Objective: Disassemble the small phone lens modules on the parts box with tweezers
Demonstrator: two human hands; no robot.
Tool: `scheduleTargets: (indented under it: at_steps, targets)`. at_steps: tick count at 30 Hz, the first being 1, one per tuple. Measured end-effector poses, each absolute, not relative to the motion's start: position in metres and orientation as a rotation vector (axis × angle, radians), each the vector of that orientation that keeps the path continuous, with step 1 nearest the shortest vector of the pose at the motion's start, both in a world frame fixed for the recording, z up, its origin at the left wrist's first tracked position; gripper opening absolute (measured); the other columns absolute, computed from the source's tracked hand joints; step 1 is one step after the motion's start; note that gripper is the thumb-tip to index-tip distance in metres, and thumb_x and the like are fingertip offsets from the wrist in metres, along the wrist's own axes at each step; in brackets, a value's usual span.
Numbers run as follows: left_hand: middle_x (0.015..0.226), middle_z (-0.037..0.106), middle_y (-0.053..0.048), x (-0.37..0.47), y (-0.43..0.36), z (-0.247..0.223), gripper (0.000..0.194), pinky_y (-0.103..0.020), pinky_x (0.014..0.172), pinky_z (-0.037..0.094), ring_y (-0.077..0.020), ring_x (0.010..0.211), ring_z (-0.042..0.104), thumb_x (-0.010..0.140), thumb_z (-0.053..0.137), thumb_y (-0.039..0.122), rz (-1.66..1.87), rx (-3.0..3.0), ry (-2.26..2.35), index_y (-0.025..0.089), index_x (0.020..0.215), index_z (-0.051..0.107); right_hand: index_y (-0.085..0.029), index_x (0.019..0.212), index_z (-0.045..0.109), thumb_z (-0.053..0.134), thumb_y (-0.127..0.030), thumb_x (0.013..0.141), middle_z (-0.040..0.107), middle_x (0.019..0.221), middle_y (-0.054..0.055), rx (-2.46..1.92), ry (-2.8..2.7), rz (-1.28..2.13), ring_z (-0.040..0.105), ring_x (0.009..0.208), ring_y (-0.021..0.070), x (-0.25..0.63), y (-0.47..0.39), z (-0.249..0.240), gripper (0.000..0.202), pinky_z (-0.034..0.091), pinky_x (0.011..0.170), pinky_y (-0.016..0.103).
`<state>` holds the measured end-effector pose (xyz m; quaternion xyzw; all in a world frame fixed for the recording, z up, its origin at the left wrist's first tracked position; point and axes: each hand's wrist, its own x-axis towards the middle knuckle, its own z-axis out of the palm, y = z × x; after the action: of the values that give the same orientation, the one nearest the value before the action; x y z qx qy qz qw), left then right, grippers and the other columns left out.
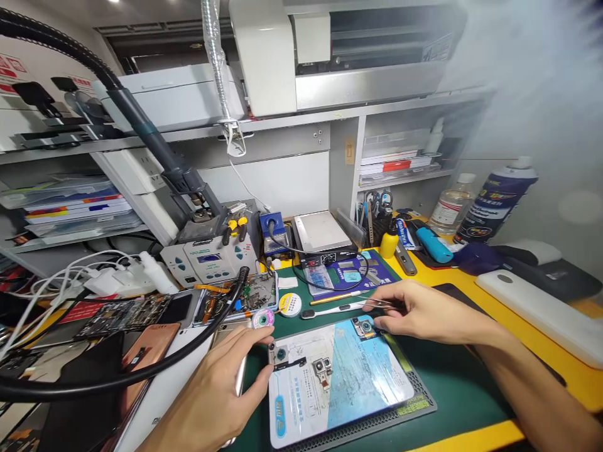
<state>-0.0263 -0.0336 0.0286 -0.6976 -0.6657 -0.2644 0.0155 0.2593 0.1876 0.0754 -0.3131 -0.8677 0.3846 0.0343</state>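
Observation:
A glossy blue-and-white pad [301, 420] lies in front of me with several small phone camera modules on it. My left hand [226, 376] is at its upper left corner, thumb and forefinger around the edges of a camera module [281, 355] with a black flex cable. Near the upper right corner, my right hand [409, 311] pinches thin metal tweezers [389, 304], their tips partly hidden by the fingers. Its thumb lies close beside a second camera module [365, 328]. A smaller dual-lens camera module [323, 370] sits between the two hands.
A white toothbrush [332, 309] lies behind the pad on a green mat [452, 383]. Solder spool [262, 319] and round tin [289, 305] stand nearby. A black hose [188, 351] arcs across the left side, over phones and circuit boards. Behind are a rework station [211, 260] and bottles.

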Motion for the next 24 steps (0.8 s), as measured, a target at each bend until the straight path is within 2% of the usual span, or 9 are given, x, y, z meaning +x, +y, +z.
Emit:
scheduleTargets:
  at_steps: [4,10,19,24]
  targets:
    - [0.111,0.076,0.001,-0.0303,-0.0301,0.0242,0.036,-0.024,0.094,0.059,-0.0177,0.109,0.073,0.092,0.062,0.025,-0.879,-2.184,-1.955,0.031,0.127,0.057,-0.018,0.098,0.073,0.071,-0.035,0.081,0.048,0.065,-0.006,-0.958,-2.693,1.204,0.042,0.059,0.0128,0.2582,0.1835,0.0803,0.024,0.032,0.054,0.024]
    - [0.105,0.078,0.002,-0.0287,-0.0256,0.0264,0.036,-0.021,0.088,0.061,-0.0174,0.102,0.076,0.090,0.063,0.026,-0.906,-2.150,-1.888,0.031,0.126,0.059,-0.018,0.082,0.067,0.069,-0.031,0.079,0.047,0.065,-0.006,-0.897,-2.725,1.216,0.042,0.059,0.0121,0.2590,0.1821,0.0806,0.014,0.032,0.054,0.024]
    - [0.106,0.078,0.003,-0.0300,-0.0267,0.0244,0.034,-0.019,0.088,0.061,-0.0156,0.104,0.076,0.090,0.062,0.029,-0.868,-2.120,-1.872,0.032,0.124,0.059,-0.019,0.070,0.058,0.065,-0.029,0.080,0.043,0.064,-0.006,-0.839,-2.739,1.195,0.038,0.058,0.0115,0.2601,0.1825,0.0789,0.016,0.030,0.053,0.024]
    - [0.102,0.078,0.005,-0.0291,-0.0276,0.0253,0.036,-0.018,0.088,0.060,-0.0128,0.096,0.077,0.090,0.061,0.030,-0.855,-2.115,-1.857,0.033,0.125,0.058,-0.020,0.067,0.053,0.064,-0.028,0.080,0.043,0.064,-0.006,-0.830,-2.738,1.187,0.038,0.059,0.0113,0.2594,0.1817,0.0792,0.020,0.028,0.052,0.024]
